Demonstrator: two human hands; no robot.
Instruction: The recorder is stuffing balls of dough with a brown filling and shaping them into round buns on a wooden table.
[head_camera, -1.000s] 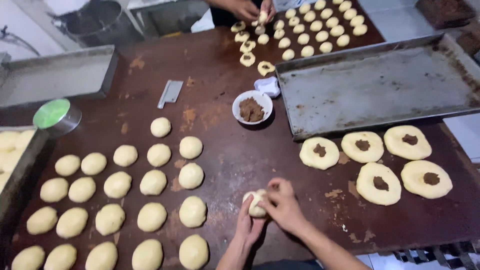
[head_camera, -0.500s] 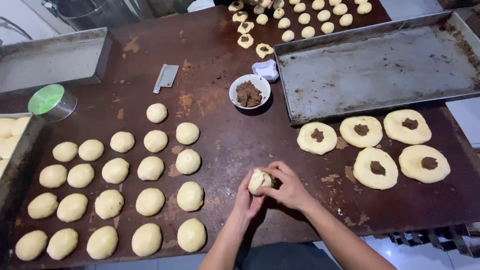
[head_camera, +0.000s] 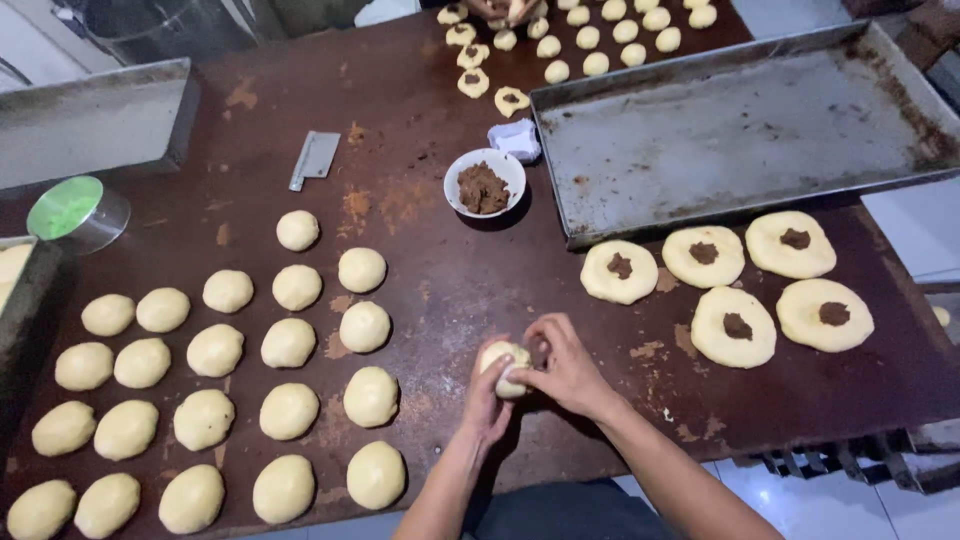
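So the dough ball (head_camera: 506, 367) is up off the brown table (head_camera: 450, 270), near its front edge, and it's roundish, slightly taller than wide with its long axis roughly upright (hard to call, it's mostly covered). The left hand (head_camera: 490, 395) cups it from below and the left with fingers curled snug around it, while the right hand (head_camera: 565, 365) comes in from the right, fingertips pinched together on the top of the ball. Rows of dough balls (head_camera: 288, 343) sit to the left, flat discs with brown filling (head_camera: 735, 327) to the right, and a small white bowl of filling (head_camera: 484, 183) farther back beside the metal tray (head_camera: 740, 130).
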